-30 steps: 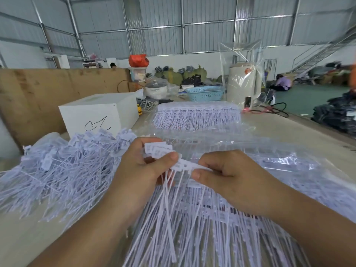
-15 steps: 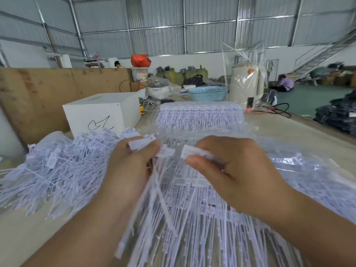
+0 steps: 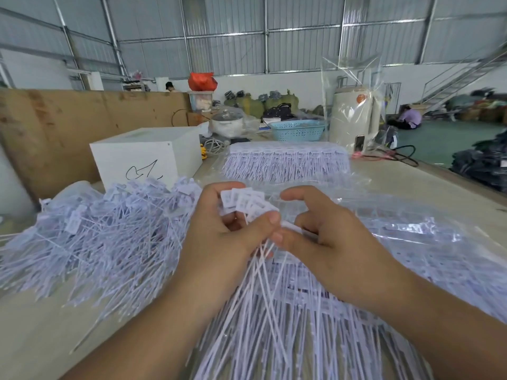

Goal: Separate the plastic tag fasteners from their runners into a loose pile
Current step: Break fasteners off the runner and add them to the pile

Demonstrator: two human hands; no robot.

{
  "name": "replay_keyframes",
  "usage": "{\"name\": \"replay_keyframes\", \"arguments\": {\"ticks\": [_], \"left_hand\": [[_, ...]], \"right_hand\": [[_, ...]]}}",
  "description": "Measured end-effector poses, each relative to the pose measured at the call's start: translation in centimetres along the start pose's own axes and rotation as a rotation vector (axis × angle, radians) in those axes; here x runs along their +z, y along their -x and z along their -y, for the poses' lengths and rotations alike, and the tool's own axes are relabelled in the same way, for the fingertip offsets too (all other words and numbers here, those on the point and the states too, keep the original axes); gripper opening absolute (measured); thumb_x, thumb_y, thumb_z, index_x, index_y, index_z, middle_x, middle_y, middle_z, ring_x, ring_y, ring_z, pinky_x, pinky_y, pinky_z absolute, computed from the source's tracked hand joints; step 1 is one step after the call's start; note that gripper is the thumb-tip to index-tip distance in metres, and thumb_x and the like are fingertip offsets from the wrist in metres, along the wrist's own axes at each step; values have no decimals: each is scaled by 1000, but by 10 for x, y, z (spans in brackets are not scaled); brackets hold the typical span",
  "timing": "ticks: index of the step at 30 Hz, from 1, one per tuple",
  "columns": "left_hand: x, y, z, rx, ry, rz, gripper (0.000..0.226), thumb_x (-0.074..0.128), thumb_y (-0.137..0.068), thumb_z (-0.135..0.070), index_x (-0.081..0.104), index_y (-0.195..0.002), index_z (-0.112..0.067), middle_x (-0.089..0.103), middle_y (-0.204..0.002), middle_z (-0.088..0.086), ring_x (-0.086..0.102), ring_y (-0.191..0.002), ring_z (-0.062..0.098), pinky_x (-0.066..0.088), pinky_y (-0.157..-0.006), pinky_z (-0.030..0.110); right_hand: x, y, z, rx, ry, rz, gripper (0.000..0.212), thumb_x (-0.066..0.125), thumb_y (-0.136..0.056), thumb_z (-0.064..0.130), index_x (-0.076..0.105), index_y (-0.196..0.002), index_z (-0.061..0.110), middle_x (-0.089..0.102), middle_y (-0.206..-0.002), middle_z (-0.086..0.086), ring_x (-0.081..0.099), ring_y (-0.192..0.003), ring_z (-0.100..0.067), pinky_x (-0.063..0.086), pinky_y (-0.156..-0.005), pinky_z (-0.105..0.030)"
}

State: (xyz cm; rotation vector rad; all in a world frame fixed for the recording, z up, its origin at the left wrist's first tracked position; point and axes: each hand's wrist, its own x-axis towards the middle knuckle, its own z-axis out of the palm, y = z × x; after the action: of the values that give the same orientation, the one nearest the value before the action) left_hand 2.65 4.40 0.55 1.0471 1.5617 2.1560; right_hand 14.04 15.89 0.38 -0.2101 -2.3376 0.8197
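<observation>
My left hand (image 3: 222,242) grips a bunch of white tag fasteners (image 3: 244,201), their flat heads fanned above my thumb and their thin tails hanging down. My right hand (image 3: 329,242) pinches one fastener head (image 3: 290,226) right beside that bunch, thumb and fingers curled. Beneath both hands lie fasteners on their runners (image 3: 288,325) in rows over clear plastic. A loose pile of separated fasteners (image 3: 96,237) spreads on the table at the left.
Another stack of fasteners on runners (image 3: 285,163) lies farther back. A white box (image 3: 148,154) stands at the back left, a blue basket (image 3: 297,130) and a wrapped cream appliance (image 3: 354,116) behind. Clear plastic bags (image 3: 411,229) cover the table's right side.
My hands, apart half a second ago, have come together at the centre. The bunch in my left hand has risen and holds more heads; my right hand now pinches a fastener next to it.
</observation>
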Motion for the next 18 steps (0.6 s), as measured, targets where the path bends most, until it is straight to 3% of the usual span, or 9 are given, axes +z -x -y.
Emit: {"name": "replay_keyframes", "arguments": {"ticks": [2,4,7,9,12,15,18], "left_hand": [[1,1,-2,3,-24,9,59,79,-48,-26,56,-103,-24,69,-90,18,64,-79,29,55,-58,31],[-1,-1,-5,16,-15,5,51,80,-58,-16,56,-103,-22,69,-86,14,64,-76,26,54,-56,31],[-8,-7,-7,40,-17,-42,42,76,-68,-2,57,-102,-20,70,-80,7,66,-67,19,51,-50,28],[-11,-8,-10,45,-15,-63,41,75,-65,-5,56,-98,-20,72,-77,0,67,-63,13,51,-46,25],[-10,-10,-9,-3,19,-66,39,72,-71,3,56,-101,-17,71,-75,1,66,-60,12,50,-42,25],[-12,-15,-5,-107,29,-54,31,67,-81,5,57,-108,-7,67,-76,5,62,-53,12,46,-40,22],[-15,-19,-4,-176,5,-41,26,67,-83,5,56,-103,-7,67,-74,7,58,-47,12,43,-39,22]], "right_hand": [[0,1,1,14,-19,17,41,58,-90,43,44,-127,31,43,-48,6,36,-42,-8,29,-44,-21],[-3,1,3,19,-87,51,38,57,-90,48,49,-122,30,46,-51,4,38,-43,-9,30,-45,-23],[-12,1,7,91,-208,127,31,55,-86,52,63,-96,24,57,-69,-17,46,-56,-33,38,-53,-46],[-17,3,7,114,-170,188,30,56,-93,44,60,-79,17,50,-64,-13,41,-51,-27,36,-49,-40],[-17,3,7,70,-1,137,36,57,-96,33,50,-65,17,41,-52,5,36,-42,-8,32,-44,-22],[-14,1,14,-186,412,23,43,54,-98,29,36,-59,24,34,-52,6,40,-46,-14,38,-47,-34],[-15,2,21,-357,688,-2,36,68,-79,11,41,-55,14,36,-51,2,38,-42,-24,38,-36,-33]]}}
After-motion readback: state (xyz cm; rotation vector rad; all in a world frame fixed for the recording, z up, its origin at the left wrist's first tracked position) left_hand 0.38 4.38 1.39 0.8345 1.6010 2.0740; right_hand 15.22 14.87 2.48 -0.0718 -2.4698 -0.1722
